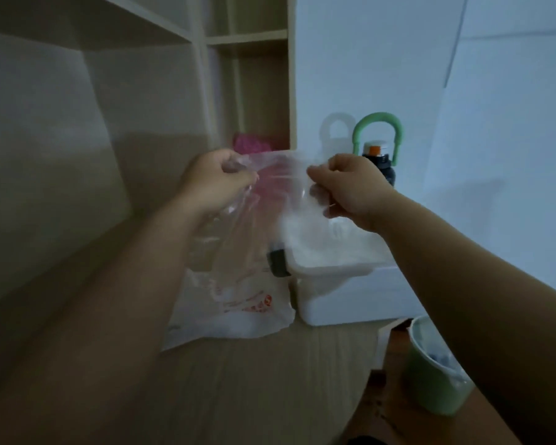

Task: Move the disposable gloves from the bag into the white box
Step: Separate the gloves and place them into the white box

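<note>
- The pale wooden shelf unit (247,40) stands at the far left of the light wood-grain desk (254,380). A crumpled pink item (251,144) sits in its lowest open compartment.
- The left hand (212,179) is raised above the desk. Its fingers are curled, pinching the left edge of the thin, clear plastic disposable gloves (238,232).
- The clear plastic is stretched between both hands and hangs down on the left side. Whether it is one glove or several cannot be told.
- The flat white plastic bag with red print (225,319) lies on the desk below the hanging plastic, just left of the box.
- The white rectangular plastic box (350,293) stands on the desk with its top open. A dark latch (278,261) is on its left end.
- The right hand (350,191) is clenched on the right edge of the clear plastic, above the open box.
- The dark bottle with a green loop handle (379,162) stands behind the box, by the wall.
- The green round bin (430,380) sits on the floor at the near right.
</note>
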The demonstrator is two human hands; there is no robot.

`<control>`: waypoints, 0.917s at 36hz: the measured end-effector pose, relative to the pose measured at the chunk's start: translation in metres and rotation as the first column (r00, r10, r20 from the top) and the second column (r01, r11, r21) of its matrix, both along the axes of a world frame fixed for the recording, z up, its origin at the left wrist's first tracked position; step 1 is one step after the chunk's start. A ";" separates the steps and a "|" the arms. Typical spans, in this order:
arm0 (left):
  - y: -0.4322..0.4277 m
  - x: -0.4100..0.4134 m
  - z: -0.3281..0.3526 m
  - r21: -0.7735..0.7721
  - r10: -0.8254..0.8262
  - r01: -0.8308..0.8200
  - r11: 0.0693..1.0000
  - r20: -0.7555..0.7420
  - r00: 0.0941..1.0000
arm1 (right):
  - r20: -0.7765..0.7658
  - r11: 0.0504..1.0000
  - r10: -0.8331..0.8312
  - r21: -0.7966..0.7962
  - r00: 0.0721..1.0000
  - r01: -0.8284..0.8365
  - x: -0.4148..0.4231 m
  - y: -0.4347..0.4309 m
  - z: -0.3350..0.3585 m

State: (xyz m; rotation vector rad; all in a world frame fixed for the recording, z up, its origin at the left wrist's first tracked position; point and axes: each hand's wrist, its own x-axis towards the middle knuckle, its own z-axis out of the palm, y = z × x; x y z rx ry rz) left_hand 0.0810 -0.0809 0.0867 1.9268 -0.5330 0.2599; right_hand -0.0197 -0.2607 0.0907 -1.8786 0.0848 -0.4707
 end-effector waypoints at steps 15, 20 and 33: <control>-0.088 -0.028 -0.025 0.826 -0.394 0.300 0.478 -0.104 0.913 | -0.249 0.516 -0.501 -0.855 0.829 0.055 -0.013 -0.111 -0.023; -0.105 -0.034 -0.034 0.903 -0.413 0.279 0.326 -0.129 0.902 | -0.067 0.572 -0.468 -0.783 0.881 0.244 -0.017 -0.113 -0.025; -0.132 -0.033 -0.055 0.910 -0.369 0.383 0.160 -0.305 0.878 | -0.721 0.547 -0.369 -0.678 0.586 -0.490 0.006 -0.100 -0.057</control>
